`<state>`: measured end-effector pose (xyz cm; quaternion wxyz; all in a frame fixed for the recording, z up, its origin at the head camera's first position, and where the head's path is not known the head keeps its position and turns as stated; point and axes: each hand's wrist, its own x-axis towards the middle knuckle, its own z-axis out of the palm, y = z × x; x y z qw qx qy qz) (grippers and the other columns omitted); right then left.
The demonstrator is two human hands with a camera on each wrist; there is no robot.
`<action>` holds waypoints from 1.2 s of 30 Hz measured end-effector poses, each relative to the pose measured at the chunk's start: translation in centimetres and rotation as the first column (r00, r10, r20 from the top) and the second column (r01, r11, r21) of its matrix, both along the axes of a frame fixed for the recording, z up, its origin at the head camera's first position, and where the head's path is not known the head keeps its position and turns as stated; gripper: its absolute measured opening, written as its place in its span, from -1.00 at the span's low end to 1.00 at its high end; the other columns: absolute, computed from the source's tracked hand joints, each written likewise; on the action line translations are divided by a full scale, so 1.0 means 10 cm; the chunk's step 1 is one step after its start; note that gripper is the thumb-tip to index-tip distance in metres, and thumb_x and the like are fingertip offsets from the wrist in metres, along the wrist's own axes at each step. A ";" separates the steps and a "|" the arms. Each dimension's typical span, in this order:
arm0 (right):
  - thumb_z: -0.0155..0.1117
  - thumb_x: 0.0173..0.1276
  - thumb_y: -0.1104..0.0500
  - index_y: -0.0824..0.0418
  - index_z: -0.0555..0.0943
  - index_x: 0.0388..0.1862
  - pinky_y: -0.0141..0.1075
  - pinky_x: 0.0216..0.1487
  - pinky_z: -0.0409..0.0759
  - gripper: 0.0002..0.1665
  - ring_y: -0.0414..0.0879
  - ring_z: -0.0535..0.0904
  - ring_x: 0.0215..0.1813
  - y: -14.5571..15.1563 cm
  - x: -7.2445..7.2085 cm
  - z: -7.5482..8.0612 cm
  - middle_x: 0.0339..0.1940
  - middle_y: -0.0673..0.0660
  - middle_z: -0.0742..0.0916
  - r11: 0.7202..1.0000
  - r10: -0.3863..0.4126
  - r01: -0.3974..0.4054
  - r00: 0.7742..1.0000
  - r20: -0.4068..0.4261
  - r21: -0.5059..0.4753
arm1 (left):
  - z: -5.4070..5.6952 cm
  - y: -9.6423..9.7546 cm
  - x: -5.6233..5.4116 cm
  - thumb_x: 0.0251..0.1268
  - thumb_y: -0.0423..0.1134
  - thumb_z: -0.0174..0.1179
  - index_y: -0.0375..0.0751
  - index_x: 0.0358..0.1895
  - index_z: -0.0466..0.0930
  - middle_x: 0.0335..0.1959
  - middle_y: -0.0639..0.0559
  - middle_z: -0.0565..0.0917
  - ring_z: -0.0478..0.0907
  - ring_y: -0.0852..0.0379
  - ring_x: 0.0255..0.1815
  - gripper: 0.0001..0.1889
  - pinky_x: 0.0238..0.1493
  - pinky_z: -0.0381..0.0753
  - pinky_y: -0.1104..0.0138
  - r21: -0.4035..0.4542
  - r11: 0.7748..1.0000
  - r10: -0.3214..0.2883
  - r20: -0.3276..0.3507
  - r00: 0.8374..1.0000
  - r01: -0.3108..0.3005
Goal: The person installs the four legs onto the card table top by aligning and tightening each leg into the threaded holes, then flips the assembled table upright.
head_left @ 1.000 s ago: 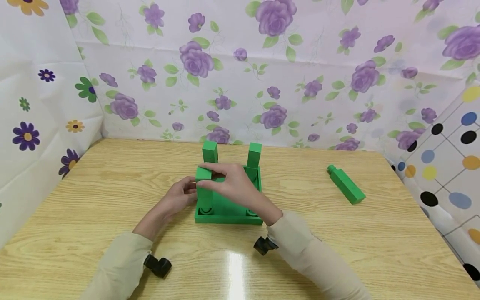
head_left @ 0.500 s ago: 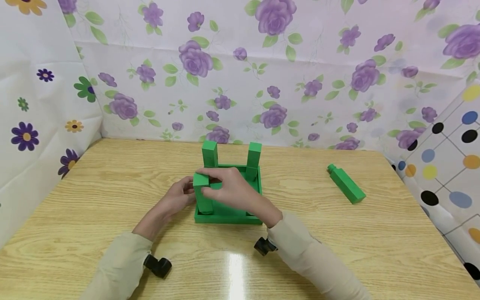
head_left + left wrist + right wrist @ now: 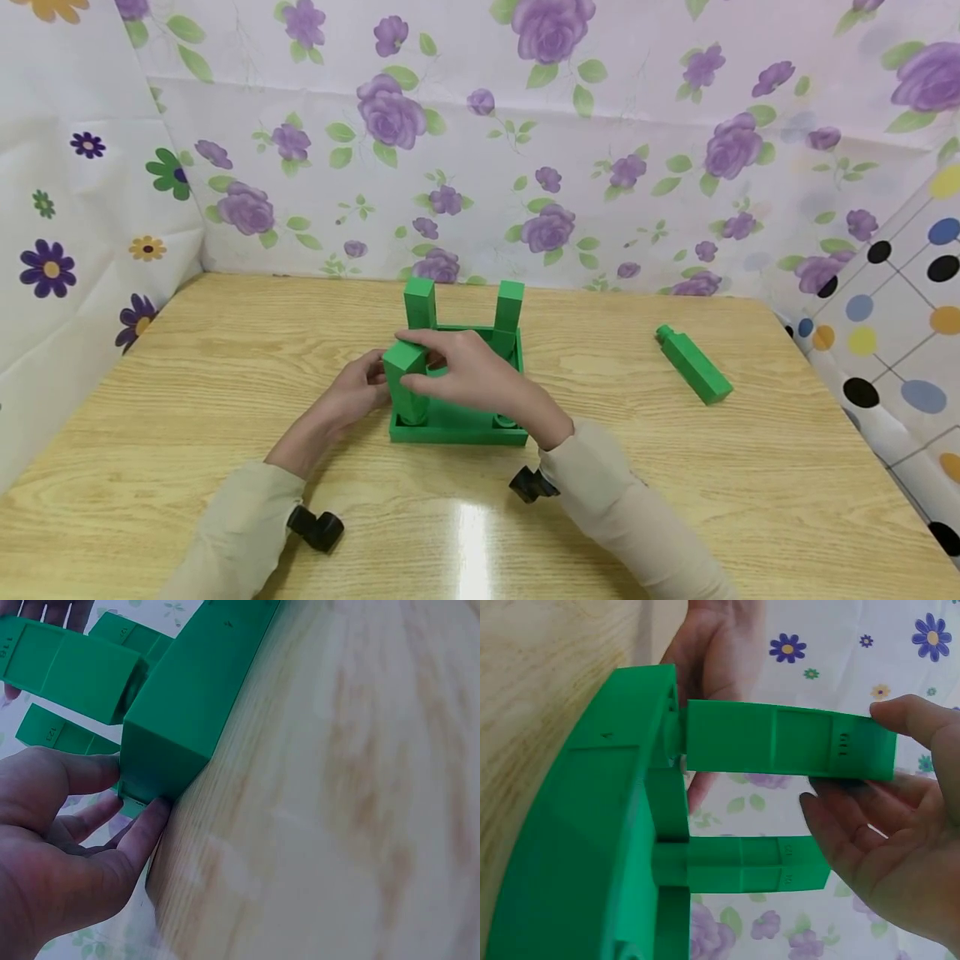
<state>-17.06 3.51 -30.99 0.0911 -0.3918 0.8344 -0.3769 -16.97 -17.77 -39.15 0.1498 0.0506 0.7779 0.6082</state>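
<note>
A shallow green tray (image 3: 457,436) with raised walls lies on the wooden table. My left hand (image 3: 352,396) grips its left side; in the left wrist view the thumb and fingers (image 3: 150,829) pinch the tray's end wall (image 3: 161,761). At the front left corner stands a square green leg (image 3: 405,387), its foot at the corner socket. My right hand (image 3: 476,371) pinches this leg near the top, thumb on one face and fingers on others, also in the right wrist view. The leg's face (image 3: 799,742) bears small raised digits there.
Two more green legs, one back left (image 3: 420,304) and one back right (image 3: 508,310), stand upright in the tray. A ring-shaped socket (image 3: 505,422) shows at the front right corner. One loose green leg (image 3: 693,367) with a narrow threaded-looking end lies to the right on the table.
The front left leg has turned about its length, so an edge now faces forward. It first tilted left, and its foot now covers the socket ring. The left hand keeps its place.
</note>
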 end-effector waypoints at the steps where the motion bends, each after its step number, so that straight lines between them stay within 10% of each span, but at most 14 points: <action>1: 0.28 0.38 0.08 0.14 0.37 0.42 -0.38 -0.02 0.56 -0.35 -0.22 0.60 -0.06 -0.01 0.00 -0.01 0.02 0.00 0.67 1.000 -0.008 0.008 1.000 -0.001 -0.004 | 0.00 0.00 0.00 0.47 -0.43 -0.01 -0.40 0.35 0.22 0.16 -0.31 0.40 0.42 -0.05 0.09 -0.56 0.08 0.47 0.19 0.000 1.000 0.000 -0.001 1.000 0.000; 36: 0.41 0.28 0.18 0.21 0.48 0.09 -0.39 -0.13 0.59 -0.55 -0.01 0.59 -0.02 0.05 0.01 -0.18 -0.15 0.03 0.65 0.981 -0.059 0.067 0.997 0.049 -0.180 | 0.00 0.01 0.00 0.49 -0.42 -0.03 -0.42 0.42 0.12 0.33 -0.41 0.27 0.28 -0.26 0.32 -0.49 0.25 0.37 0.05 0.023 1.000 -0.011 -0.005 1.000 0.011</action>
